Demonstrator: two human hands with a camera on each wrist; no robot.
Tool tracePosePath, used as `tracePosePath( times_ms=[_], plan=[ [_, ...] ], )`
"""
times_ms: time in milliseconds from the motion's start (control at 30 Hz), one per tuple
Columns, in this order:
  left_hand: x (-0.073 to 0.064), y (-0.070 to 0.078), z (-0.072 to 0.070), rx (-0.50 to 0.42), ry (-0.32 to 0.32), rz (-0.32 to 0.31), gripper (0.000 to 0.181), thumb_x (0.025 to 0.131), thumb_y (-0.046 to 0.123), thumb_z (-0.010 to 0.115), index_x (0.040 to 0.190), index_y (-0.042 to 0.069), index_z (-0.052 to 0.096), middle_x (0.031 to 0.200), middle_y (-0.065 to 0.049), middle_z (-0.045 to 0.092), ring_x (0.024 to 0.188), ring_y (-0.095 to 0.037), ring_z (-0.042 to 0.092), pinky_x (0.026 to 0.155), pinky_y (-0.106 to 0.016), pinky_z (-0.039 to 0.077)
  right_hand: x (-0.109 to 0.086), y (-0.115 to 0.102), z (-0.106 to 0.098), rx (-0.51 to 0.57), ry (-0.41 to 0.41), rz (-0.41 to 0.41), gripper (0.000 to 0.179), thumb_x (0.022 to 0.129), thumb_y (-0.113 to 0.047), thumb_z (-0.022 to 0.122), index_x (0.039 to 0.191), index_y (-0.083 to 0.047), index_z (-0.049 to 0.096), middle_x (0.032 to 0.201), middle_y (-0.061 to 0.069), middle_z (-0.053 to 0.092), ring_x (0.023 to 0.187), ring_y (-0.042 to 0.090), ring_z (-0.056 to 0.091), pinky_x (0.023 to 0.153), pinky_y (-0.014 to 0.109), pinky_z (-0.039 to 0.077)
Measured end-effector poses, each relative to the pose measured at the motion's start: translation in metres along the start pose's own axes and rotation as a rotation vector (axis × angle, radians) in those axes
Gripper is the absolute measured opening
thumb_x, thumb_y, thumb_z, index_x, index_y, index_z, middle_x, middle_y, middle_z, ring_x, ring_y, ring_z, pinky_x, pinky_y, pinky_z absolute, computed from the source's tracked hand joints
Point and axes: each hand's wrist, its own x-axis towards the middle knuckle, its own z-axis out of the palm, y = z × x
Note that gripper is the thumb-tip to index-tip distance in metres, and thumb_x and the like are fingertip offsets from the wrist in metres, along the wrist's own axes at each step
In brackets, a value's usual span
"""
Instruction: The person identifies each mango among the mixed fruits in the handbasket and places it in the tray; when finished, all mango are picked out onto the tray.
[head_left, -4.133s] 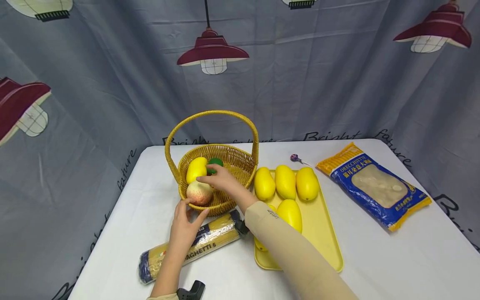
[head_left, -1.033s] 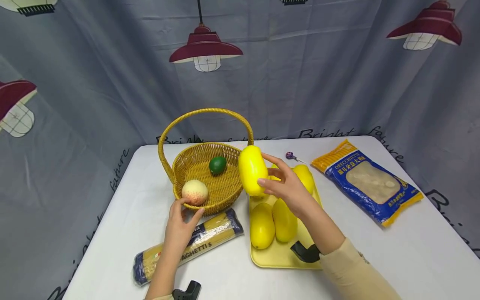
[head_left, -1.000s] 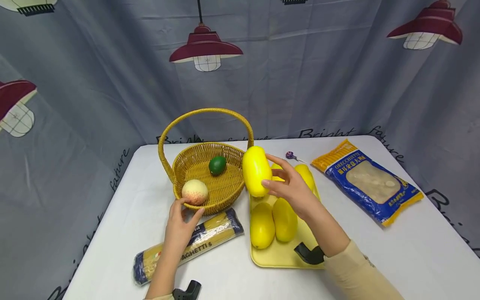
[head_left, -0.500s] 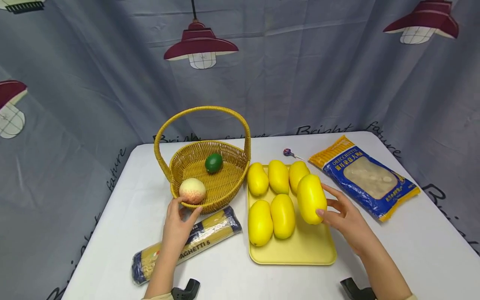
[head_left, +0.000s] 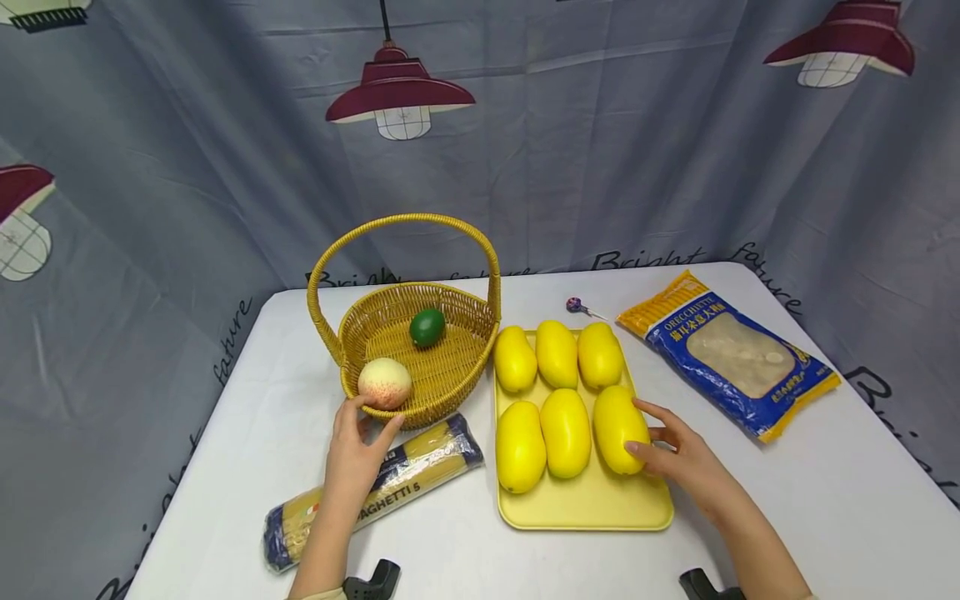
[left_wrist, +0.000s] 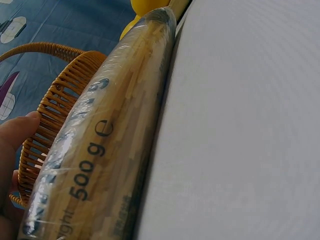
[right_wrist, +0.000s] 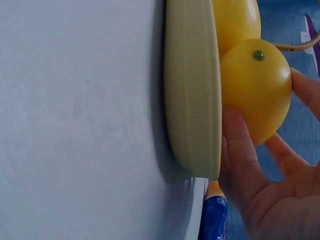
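My right hand (head_left: 686, 458) holds a yellow mango (head_left: 619, 429) at the right of the front row on the yellow tray (head_left: 585, 508). In the right wrist view, fingers and thumb spread around that mango (right_wrist: 257, 90), close inside the tray's rim. More mangoes (head_left: 557, 354) lie beside and behind it in two rows. My left hand (head_left: 358, 450) grips the near left rim of the wicker basket (head_left: 450, 387); in the left wrist view its thumb rests against the basket's woven side (left_wrist: 55, 105). Inside the basket are a peach (head_left: 385, 383) and a dark green fruit (head_left: 427, 327).
A spaghetti pack (head_left: 412, 471) lies in front of the basket, partly under the left forearm. Behind the tray is a lollipop (head_left: 576, 305). A blue and yellow orecchiette bag (head_left: 731, 354) lies to the right. A grey curtain (head_left: 562, 167) hangs behind the white table (head_left: 225, 483).
My right hand took a mango out of the basket, carried it right and lowered it onto the tray's front row. The left hand has stayed at the basket's rim.
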Motion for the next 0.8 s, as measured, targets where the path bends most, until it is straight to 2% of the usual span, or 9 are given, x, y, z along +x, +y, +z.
tracePosePath(
  times_ms=[233,433,800],
  plan=[
    [0.0,0.001,0.0,-0.009,-0.001,-0.002,0.069,0.084,0.059,0.065,0.13,0.014,0.041,0.142,-0.013,0.033,0.122,-0.039,0.049,0.099,-0.051,0.045,0.002,-0.004,0.004,-0.091,-0.009,-0.008,0.075,0.088,-0.032,0.071,0.15,-0.018,0.031,0.124,0.024,0.045,0.096,0.027,0.055,0.079,0.03,0.055],
    [0.0,-0.001,0.0,-0.011,-0.003,-0.002,0.07,0.083,0.06,0.065,0.13,0.014,0.04,0.143,-0.014,0.032,0.123,-0.039,0.049,0.098,-0.052,0.045,0.003,-0.008,0.006,-0.11,-0.001,-0.005,0.076,0.087,-0.03,0.073,0.149,-0.016,0.032,0.125,0.028,0.042,0.094,0.029,0.057,0.077,0.034,0.058],
    [0.0,-0.001,0.0,-0.016,-0.001,-0.006,0.072,0.082,0.062,0.064,0.13,0.015,0.041,0.144,-0.013,0.031,0.123,-0.038,0.049,0.097,-0.051,0.046,0.001,-0.012,0.011,-0.2,0.025,-0.002,0.077,0.085,-0.036,0.074,0.148,-0.014,0.034,0.129,0.031,0.042,0.105,0.036,0.053,0.074,0.035,0.059]
  ],
)
